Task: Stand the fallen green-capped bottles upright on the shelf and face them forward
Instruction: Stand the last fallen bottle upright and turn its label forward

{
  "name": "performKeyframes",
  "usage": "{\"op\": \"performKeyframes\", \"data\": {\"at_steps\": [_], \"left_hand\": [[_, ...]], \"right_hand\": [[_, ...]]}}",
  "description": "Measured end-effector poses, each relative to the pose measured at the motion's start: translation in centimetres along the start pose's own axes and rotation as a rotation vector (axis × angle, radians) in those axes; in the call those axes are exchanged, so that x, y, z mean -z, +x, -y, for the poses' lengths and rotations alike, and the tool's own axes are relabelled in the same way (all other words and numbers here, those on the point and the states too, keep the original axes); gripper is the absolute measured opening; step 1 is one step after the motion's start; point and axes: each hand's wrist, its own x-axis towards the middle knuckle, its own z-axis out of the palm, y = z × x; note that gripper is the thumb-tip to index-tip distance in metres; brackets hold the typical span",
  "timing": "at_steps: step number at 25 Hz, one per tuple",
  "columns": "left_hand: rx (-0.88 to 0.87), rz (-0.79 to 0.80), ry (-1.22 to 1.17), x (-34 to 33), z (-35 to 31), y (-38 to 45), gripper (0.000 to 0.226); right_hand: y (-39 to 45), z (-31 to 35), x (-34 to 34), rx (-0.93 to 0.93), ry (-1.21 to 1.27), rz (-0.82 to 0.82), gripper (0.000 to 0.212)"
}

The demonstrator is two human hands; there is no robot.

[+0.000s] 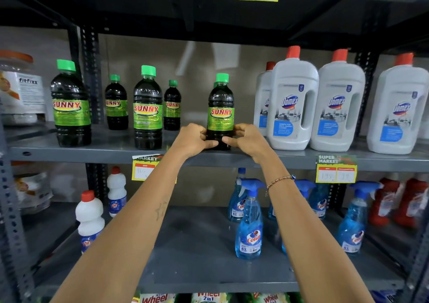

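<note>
the green-capped bottle [220,110] we are handling stands upright at the front edge of the grey shelf [111,150], its "sunny" label facing us. we have both hands closed around its lower part: our left hand [192,140] wraps it from the left and our right hand [243,140] from the right, thumbs nearly meeting across the dark base below the label. behind its cap we can just make out a second green cap, probably another bottle hidden at the back. to the left of our left fingers stand four more green-capped bottles [147,107], all upright with labels forward, two at the front and two smaller-looking ones set further back. just right of our right fingers stand the white domex jugs [293,103] with red caps. below our wrists, on the lower shelf, stand blue spray bottles [249,221].
</note>
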Motion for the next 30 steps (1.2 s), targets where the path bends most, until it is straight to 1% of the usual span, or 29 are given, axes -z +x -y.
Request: {"op": "performKeyframes", "data": {"at_steps": [3,7,12,13,14,15,17,18,19,20,22,24,25,26,27,29,30], "left_hand": [[-0.023,-0.021,0.011,0.4,-0.8,-1.5,0.033],[-0.011,-0.013,0.007,1.1,-1.0,-2.5,0.033],[-0.009,-0.029,-0.061,1.1,-0.9,-3.3,0.037],[-0.012,-0.039,-0.062,1.1,-0.9,-3.5,0.038],[-0.015,-0.057,-0.051,1.1,-1.0,-3.6,0.039],[-0.021,-0.089,-0.042,1.2,-1.0,-3.8,0.041],[-0.047,-0.185,-0.065,1.8,-0.6,-4.2,0.04],[-0.079,-0.256,-0.087,2.3,-0.4,-4.4,0.035],[-0.121,-0.338,-0.111,2.9,0.1,-4.5,0.028],[-0.173,-0.431,-0.126,3.5,0.5,-4.8,0.021],[-0.268,-0.624,-0.126,5.0,1.7,-5.2,0.014],[-0.283,-0.774,-0.175,6.5,3.0,-5.4,0.017],[-0.247,-0.799,-0.208,7.5,4.0,-5.3,0.024],[-0.176,-0.771,-0.212,8.5,4.9,-5.2,0.035],[-0.079,-0.672,-0.165,9.3,6.1,-4.8,0.048],[0.09,-0.354,0.028,10.7,8.2,-4.4,0.068],[0.115,-0.218,0.094,10.8,8.8,-4.5,0.069]], "right_hand": [[-0.8,-0.1,0.0,0.024,0.0,0.003,0.049],[-2.2,0.6,0.0,0.032,0.007,0.0,0.05],[-3.5,1.3,-0.3,-0.004,0.033,0.017,0.052],[-3.8,1.5,-0.4,-0.011,0.034,0.0,0.053],[-4.0,1.7,-0.4,-0.003,0.021,-0.062,0.052],[-4.4,1.9,-0.5,0.027,-0.006,-0.175,0.049],[-5.0,2.7,-1.0,0.131,-0.051,-0.451,0.031],[-5.4,3.2,-1.5,0.199,-0.04,-0.535,0.021],[-5.6,3.9,-2.2,0.275,-0.019,-0.559,0.015],[-5.8,4.6,-3.0,0.344,-0.009,-0.537,0.012],[-5.8,5.9,-5.4,0.429,-0.034,-0.405,0.011],[-5.4,6.6,-7.9,0.407,-0.048,-0.252,0.011],[-4.9,6.8,-9.3,0.369,-0.025,-0.202,0.012],[-4.4,6.9,-10.4,0.325,-0.008,-0.167,0.015],[-3.8,6.8,-11.5,0.272,-0.004,-0.127,0.022],[-3.0,6.8,-13.4,0.159,-0.059,-0.005,0.047],[-2.8,6.8,-14.1,0.126,-0.113,0.059,0.055]]}}
